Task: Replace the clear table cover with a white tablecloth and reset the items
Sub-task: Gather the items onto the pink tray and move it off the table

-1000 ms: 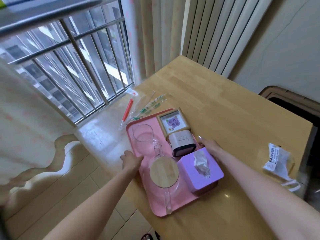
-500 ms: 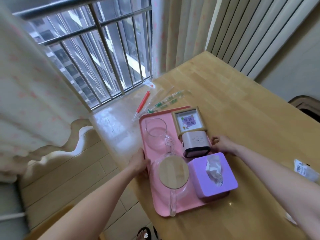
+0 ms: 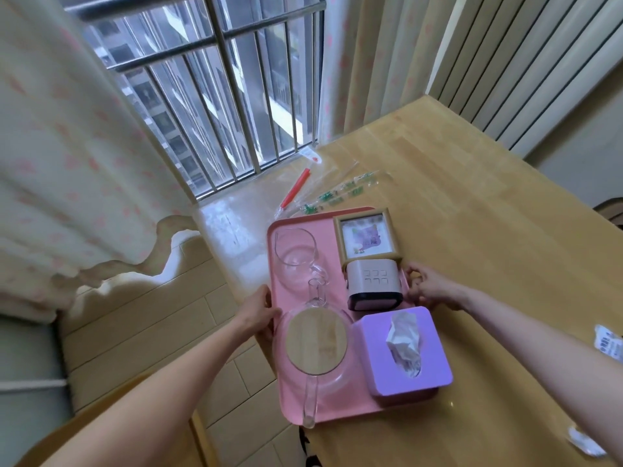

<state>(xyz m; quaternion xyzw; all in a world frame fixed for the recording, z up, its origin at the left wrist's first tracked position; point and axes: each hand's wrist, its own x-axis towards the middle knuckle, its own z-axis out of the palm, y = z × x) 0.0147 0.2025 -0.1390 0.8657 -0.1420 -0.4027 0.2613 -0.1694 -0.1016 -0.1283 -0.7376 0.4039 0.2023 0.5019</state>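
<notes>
Both hands hold the pink tray [image 3: 350, 404]. L hand [image 3: 261, 311] grips the tray's left rim, thumb on top, right by the glass teapot [image 3: 315, 345]. R hand [image 3: 428, 289] has its fingers curled round the right rim, next to the small white clock [image 3: 374, 288]. Can't tell if the tray is up in the air or sitting down. It is over the table [image 3: 488, 230], close to the left edge & near the person. The clear table cover [image 3: 232, 227] lies on the table & looks shiny at the corner by the window [image 3: 219, 96]. On the tray, back left, a glass cup [image 3: 295, 256] stands up w/ its handle toward the teapot. The teapot is in front of the cup, w/ a round wood lid [image 3: 317, 342] on top; its long handle points at the person & sticks out past the tray's near rim. Back right is a wood picture frame [image 3: 365, 239]. The clock is just in front of the frame, touching it. Front right sits a purple tissue box [image 3: 381, 358] w/ a white tissue [image 3: 404, 342] poking out the top, just beside the teapot. Behind the tray, a red stick [image 3: 296, 187] in a clear wrapper & some clear bags [image 3: 340, 192] w/ green bits lie on the table. White packets [image 3: 610, 345] lie at the far right. A pale curtain [image 3: 67, 146] w/ pink spots hangs left of the window.
</notes>
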